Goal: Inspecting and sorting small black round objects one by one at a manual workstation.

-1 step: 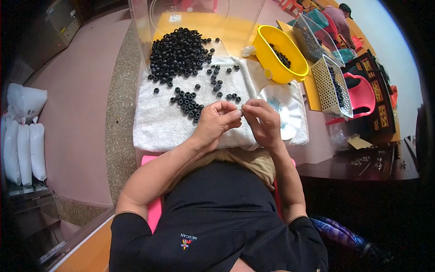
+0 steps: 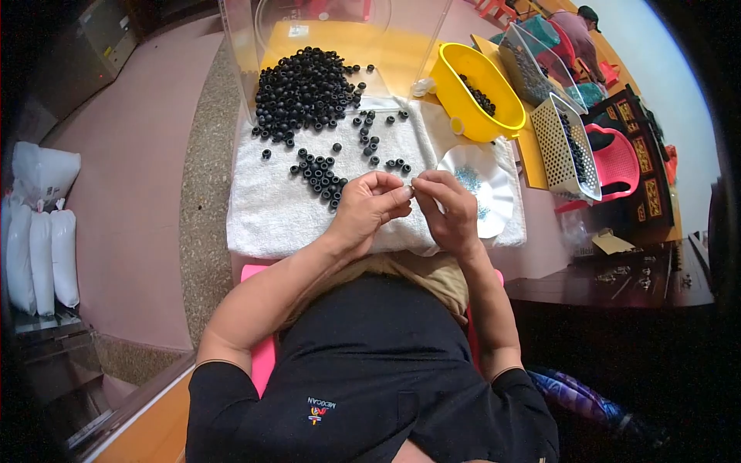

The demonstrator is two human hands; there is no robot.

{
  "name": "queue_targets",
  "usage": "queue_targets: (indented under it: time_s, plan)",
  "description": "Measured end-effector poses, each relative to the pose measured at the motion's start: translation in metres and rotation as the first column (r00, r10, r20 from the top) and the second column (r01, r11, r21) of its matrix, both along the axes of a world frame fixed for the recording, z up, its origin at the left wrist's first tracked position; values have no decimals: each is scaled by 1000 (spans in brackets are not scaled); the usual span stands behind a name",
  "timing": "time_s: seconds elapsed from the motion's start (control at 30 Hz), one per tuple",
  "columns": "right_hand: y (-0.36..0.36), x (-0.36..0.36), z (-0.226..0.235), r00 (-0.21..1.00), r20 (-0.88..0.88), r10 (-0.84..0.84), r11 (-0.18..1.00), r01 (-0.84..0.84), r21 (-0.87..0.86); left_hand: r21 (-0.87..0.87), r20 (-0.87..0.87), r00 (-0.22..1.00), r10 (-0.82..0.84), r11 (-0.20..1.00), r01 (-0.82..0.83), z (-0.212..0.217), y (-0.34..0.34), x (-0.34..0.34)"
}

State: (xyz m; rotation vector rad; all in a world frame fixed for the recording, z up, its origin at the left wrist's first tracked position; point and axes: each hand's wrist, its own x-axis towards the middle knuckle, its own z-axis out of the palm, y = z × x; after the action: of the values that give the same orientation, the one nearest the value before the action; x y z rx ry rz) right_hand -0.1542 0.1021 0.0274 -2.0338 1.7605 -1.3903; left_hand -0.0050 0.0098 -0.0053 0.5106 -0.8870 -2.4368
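Note:
Over a white towel (image 2: 270, 224), my left hand (image 2: 369, 210) and my right hand (image 2: 449, 212) meet with their fingertips almost touching. Both are closed in a pinch around something tiny and pale, too small to name. Left of my hands lies a small cluster of black round beads with holes (image 2: 318, 174). A few more black beads (image 2: 369, 147) are scattered just beyond my fingers. Right beside my right hand, partly covered by it, is a white wavy-rimmed dish (image 2: 502, 197) with tiny bluish bits (image 2: 468, 179) in it.
A large heap of black beads (image 2: 305, 89) lies at the far left of the towel. A yellow basin (image 2: 451, 77) holding dark pieces stands back right, with a white perforated basket (image 2: 559, 154) and a clear bin (image 2: 525, 69) beyond. Another person (image 2: 583, 38) sits far right.

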Motion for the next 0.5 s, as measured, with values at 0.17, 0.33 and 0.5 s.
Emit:
queue_targets:
  time_s: [0.17, 0.33, 0.5]
  plan:
    - [1, 12, 0, 959, -252, -128, 984, 91, -151, 27, -8, 1000, 20, 999, -19, -2, 0, -1]
    - [-2, 14, -8, 926, -334, -173, 970, 102, -219, 74, 10, 997, 71, 995, -72, -2, 6, -4]
    - [-4, 14, -9, 938, -301, -171, 969, 104, -226, 52, -2, 996, 91, 995, -91, -4, 7, -4]
